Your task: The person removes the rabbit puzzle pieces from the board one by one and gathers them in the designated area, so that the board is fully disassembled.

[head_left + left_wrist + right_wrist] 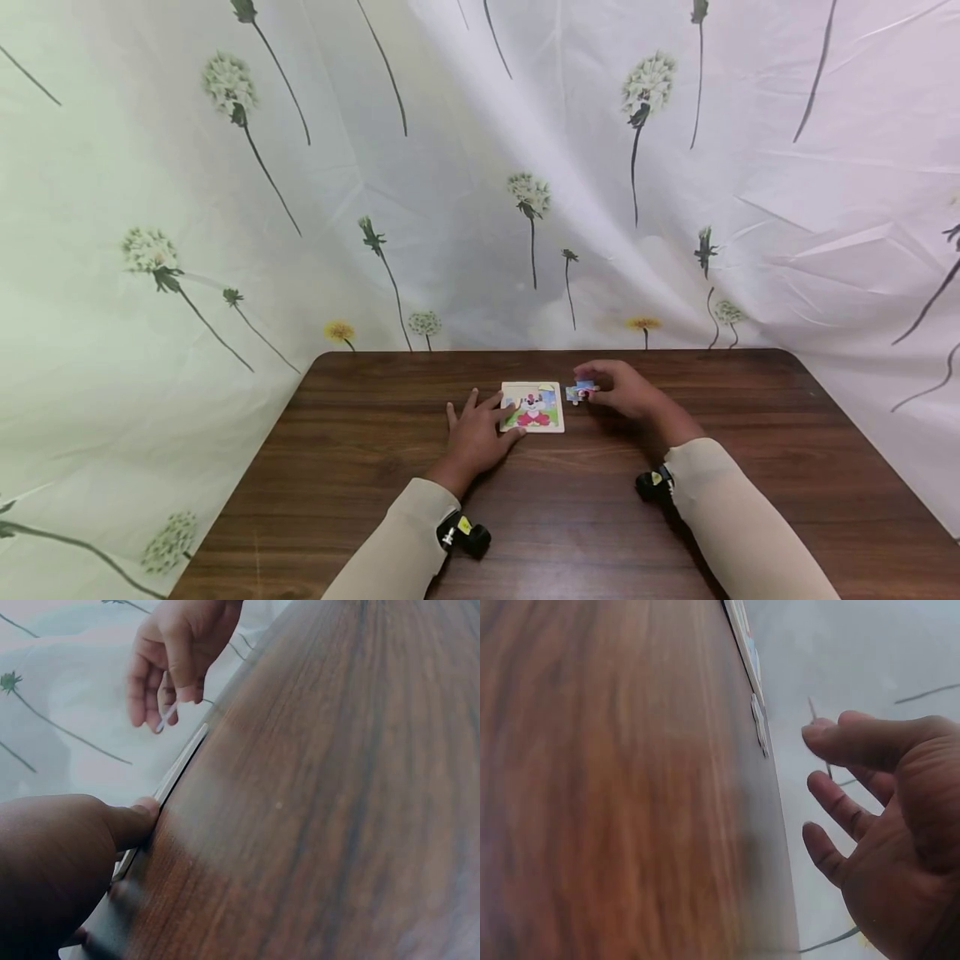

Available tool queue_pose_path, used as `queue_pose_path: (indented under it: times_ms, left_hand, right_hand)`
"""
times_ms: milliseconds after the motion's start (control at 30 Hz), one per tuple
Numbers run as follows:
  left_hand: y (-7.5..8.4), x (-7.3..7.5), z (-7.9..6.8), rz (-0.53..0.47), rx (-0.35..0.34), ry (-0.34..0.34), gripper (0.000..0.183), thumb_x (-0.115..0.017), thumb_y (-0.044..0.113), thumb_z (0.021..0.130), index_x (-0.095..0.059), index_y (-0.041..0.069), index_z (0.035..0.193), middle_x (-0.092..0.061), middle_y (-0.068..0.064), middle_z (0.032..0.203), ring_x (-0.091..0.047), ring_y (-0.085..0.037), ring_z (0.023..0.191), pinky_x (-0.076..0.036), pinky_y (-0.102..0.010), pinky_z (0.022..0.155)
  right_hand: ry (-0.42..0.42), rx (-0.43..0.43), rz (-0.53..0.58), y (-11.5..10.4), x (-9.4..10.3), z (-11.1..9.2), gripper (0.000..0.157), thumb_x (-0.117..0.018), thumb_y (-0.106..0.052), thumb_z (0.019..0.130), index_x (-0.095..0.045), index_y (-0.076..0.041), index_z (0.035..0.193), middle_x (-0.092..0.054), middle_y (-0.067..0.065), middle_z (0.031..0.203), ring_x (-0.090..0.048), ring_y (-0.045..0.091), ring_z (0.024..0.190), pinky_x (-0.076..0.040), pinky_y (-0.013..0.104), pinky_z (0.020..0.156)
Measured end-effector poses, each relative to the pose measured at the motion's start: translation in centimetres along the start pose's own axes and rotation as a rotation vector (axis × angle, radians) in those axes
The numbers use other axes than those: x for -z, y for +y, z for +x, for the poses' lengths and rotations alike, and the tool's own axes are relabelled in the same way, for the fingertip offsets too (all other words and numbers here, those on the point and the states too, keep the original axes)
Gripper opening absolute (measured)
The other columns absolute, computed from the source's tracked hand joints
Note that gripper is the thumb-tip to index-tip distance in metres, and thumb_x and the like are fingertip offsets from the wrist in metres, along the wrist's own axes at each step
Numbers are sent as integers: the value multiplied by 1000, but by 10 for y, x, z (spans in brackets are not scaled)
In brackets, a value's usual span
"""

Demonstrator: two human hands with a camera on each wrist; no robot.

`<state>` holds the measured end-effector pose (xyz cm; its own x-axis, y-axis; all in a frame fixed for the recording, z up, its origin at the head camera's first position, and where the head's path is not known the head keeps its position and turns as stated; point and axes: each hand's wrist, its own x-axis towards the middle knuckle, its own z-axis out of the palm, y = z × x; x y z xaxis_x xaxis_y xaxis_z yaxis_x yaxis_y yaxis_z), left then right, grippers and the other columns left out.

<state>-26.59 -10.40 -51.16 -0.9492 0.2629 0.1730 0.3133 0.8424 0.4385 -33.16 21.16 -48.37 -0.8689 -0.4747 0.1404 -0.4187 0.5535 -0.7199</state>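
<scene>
Brown bench [570, 517], puzzle board [543, 430] being touched by the spread left grip [482, 435]; just beside it, a thin piece [586, 387] is being pinched in the barely parted right grip [624, 394]. Loose piece [760, 725] nearby is risking being knocked if lowering's being rushed, imo.

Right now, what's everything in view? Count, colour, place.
puzzle board: 1, pale frame, multicoloured cartoon animal picture, flat on table
table piece: at least 1, part blue, on table right of board
held piece: 1, part blue, in right grip
table: 1, dark brown wood grain, under everything
backdrop: 1, whitish with dandelion print, behind table
wrist cameras: 2, black with yellow marks, one per wrist
sleeves: 2, beige, on both forearms
left grip: 1, bare, resting on board
right grip: 1, bare, pinching held piece
</scene>
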Motion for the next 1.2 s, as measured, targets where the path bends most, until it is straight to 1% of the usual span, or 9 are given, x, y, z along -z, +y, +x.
queue_pose_path:
  times_ms: [200,367,600,733,867,1033,1133,1200]
  left_hand:
    - [1,0,0,8,-2,4,50,-74,51,103,-72,28,147,-56,-7,166,-34,-50,163,-14,-87,125]
    - [2,1,-1,-1,-5,2,50,-74,51,103,-73,27,146,-56,-8,166,-35,-50,163,-14,-88,124]
    - [3,2,-2,5,0,6,49,-74,51,103,-73,28,146,-56,-7,166,-35,-50,163,-15,-88,124]
    - [2,1,-1,10,-1,10,49,-75,51,102,-73,28,146,-57,-7,166,-35,-50,163,-15,-88,124]
    - [1,0,0,17,2,9,50,-75,52,102,-73,28,146,-57,-7,166,-35,-50,163,-15,-87,124]
    - [2,2,-1,14,6,7,50,-74,52,103,-72,29,147,-56,-7,167,-34,-49,164,-14,-87,125]
    - [3,2,-1,11,6,3,50,-74,51,103,-72,28,147,-56,-7,167,-34,-49,164,-14,-87,125]
    - [3,2,-1,12,3,0,50,-74,50,103,-72,27,147,-56,-8,167,-34,-50,164,-14,-87,125]
  right_hand:
    - [31,-41,-16,11,3,-8,46,-73,5,100,-65,2,145,-72,22,142,-64,45,139,-50,65,117]
    - [53,-70,13,16,2,-12,44,-72,8,99,-67,3,143,-72,23,139,-65,46,138,-50,64,117]
    - [76,-46,37,21,1,-14,40,-72,9,99,-68,7,139,-73,27,135,-67,47,133,-53,64,113]
    - [95,-30,11,22,0,-15,41,-75,8,97,-69,7,138,-71,28,137,-67,48,130,-54,63,110]
    - [117,-26,-36,24,0,-15,34,-80,3,95,-73,8,128,-65,29,139,-65,50,129,-55,64,109]
    - [132,-75,-53,25,0,-15,19,-81,-5,97,-78,6,113,-63,27,139,-64,50,130,-53,64,112]
    - [137,-88,-69,25,-1,-15,14,-81,-6,98,-79,3,108,-64,26,138,-64,49,129,-54,63,111]
    - [141,-102,-71,25,-3,-15,13,-80,-6,99,-79,2,108,-64,26,137,-64,48,129,-54,63,111]
